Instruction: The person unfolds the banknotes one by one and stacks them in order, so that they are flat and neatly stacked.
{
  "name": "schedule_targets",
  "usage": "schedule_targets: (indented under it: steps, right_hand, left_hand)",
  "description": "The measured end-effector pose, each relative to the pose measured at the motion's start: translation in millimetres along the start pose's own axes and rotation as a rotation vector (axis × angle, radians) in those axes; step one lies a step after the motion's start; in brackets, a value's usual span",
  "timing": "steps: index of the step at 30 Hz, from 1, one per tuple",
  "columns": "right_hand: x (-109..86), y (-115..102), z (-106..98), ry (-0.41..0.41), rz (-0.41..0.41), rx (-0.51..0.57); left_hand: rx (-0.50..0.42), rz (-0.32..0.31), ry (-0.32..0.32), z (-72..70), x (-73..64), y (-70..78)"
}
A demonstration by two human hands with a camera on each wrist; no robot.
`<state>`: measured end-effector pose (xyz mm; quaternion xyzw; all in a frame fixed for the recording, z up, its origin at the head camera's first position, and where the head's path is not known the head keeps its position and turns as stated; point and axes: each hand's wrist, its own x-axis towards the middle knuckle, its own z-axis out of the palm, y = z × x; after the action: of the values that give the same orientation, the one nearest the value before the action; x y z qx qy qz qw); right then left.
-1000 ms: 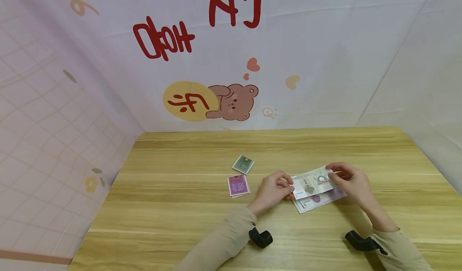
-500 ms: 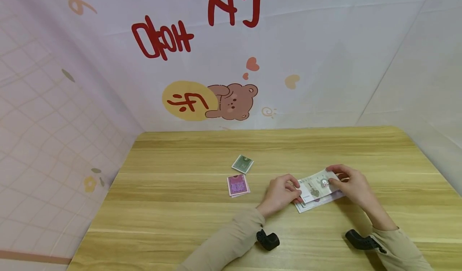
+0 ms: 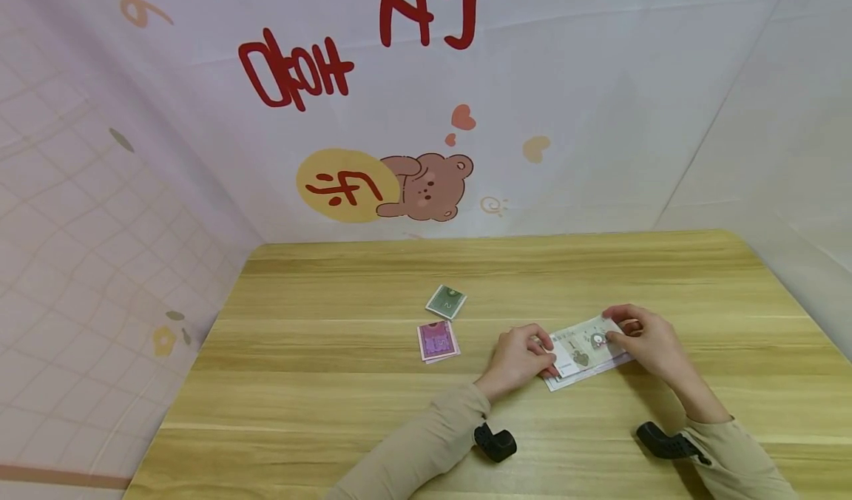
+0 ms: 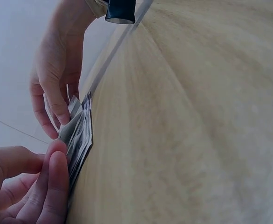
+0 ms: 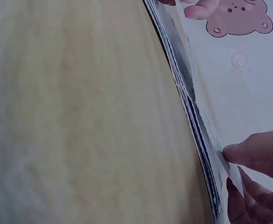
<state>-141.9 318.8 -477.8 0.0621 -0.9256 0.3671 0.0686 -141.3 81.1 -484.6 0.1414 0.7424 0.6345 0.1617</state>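
A pale banknote (image 3: 577,355) with a green "1" and a small round-headed figure lies over a low stack of notes (image 3: 566,385), whose lower edge shows in purple and white. My left hand (image 3: 522,358) pinches the note's left end. At the other end my right hand (image 3: 648,339) holds the note between thumb and fingers. From the right wrist view, the top note (image 5: 214,140) stands a little apart from the layered stack (image 5: 198,128) under my right thumb (image 5: 248,150). The left wrist view shows the stack's edges (image 4: 83,133) between both hands.
Left of the hands on the wooden table (image 3: 319,404) lie a folded green note (image 3: 447,302) marked 2 and, nearer, folded purple notes (image 3: 437,340) marked 5. A printed cloth wall (image 3: 566,78) stands behind the table. Black wrist devices (image 3: 495,442) sit on both sleeves.
My left hand has shifted right and slightly down, bringing the pale note lower over the stack and covering more of the purple one. My right hand has barely moved.
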Motion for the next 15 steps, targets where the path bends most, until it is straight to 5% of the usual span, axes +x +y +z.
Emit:
schedule_targets:
  steps: [15]
  right_hand:
    - [1.8, 5.5, 0.5, -0.031, 0.027, -0.055]
  left_hand:
    - [-0.008, -0.039, 0.024, 0.7, 0.7, 0.2]
